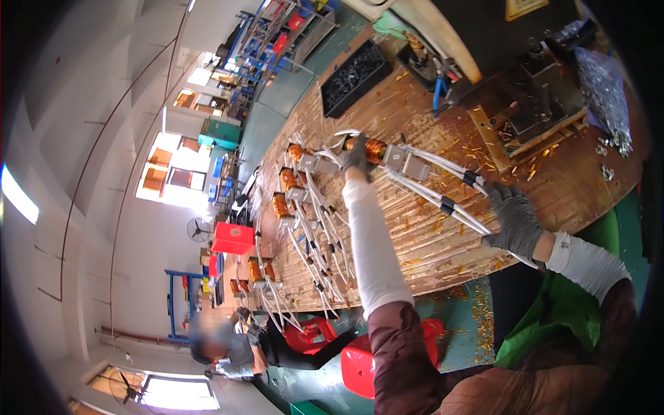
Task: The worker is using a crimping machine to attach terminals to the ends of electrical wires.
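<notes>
- The left hand (355, 158), in a dark grey glove with a white sleeve on the forearm, is closed around a copper-wound coil (374, 148) at the far middle of the wooden workbench (443, 242).
- The right hand (515, 220), gloved the same way, is closed on the bundle of white leads (443, 197) that runs from that coil toward the near right edge of the bench; the leads look stretched out straight between the two hands.
- Small black sleeves (447, 205) sit on the leads partway along, and a grey block-shaped part (413, 167) lies just beside the coil, touching the leads.
- To the left, a row of similar coils (285, 181) with white leads already lies laid out side by side on the bench, several of them, running off toward the near left. Judging by that row, a fair part of the batch is already set down, and the coil in hand is the one now being laid out or straightened.
- How many coils remain I cannot tell; no unworked stock is clearly visible.
- At the far end stand a black tray (353, 76) of small parts and a metal press fixture (532, 111); a clear bag of metal pieces (605, 97) lies at the far right.
- Another person (235, 346) bends at the near left end of the bench, beside red stools (360, 363).
</notes>
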Motion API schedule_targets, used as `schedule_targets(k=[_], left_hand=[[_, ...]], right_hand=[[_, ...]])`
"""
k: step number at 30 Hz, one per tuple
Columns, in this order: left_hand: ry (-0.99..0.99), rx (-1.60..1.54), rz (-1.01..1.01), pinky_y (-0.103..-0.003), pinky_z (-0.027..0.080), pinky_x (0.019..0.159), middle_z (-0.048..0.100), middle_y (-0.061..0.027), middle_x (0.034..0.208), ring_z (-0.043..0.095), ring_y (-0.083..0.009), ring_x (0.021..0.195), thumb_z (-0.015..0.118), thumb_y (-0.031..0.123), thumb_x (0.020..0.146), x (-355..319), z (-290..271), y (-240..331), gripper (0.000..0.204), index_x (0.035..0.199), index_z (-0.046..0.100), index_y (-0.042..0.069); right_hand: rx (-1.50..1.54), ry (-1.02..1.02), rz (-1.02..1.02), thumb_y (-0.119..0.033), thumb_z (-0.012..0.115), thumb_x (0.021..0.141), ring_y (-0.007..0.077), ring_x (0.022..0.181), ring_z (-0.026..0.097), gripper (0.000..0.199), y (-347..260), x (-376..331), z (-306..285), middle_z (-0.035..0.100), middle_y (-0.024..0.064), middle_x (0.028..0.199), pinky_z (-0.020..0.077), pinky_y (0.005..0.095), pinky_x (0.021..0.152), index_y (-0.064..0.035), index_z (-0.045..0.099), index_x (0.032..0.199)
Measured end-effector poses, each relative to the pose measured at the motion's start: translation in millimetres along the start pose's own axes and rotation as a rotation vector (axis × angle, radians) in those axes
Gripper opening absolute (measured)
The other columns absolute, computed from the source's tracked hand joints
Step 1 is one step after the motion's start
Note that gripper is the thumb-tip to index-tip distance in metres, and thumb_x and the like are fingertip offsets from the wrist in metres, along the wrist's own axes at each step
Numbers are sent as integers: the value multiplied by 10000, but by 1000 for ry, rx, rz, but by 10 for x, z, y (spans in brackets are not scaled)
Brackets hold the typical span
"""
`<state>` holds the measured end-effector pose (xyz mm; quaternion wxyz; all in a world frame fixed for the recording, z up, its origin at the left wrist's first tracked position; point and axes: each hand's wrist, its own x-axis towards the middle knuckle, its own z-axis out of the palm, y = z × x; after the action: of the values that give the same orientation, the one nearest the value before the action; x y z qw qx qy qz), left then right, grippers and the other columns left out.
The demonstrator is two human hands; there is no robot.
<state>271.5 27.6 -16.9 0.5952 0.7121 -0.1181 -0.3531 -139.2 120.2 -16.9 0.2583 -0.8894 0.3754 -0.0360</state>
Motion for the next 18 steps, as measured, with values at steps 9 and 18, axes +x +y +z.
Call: schedule_targets(k=[9, 18], left_hand=[[122, -141, 42, -353, 485, 483, 584, -83, 760, 570, -224, 565, 717, 180, 697, -203, 181, -32, 357, 970, 552, 20], [9, -330, 131, -362, 519, 523, 581, -86, 743, 586, -240, 604, 688, 82, 679, -921, 270, -309, 325, 957, 538, 8]], right_hand=[[186, 69, 68, -185, 698, 621, 340, 900, 559, 925, -22, -87, 275, 518, 228, 1072, 445, 447, 772, -14, 184, 1371], [262, 461, -156, -23, 546, 653, 379, 711, 537, 765, 110, -620, 564, 535, 218, 844, 439, 467, 631, -26, 263, 1364]])
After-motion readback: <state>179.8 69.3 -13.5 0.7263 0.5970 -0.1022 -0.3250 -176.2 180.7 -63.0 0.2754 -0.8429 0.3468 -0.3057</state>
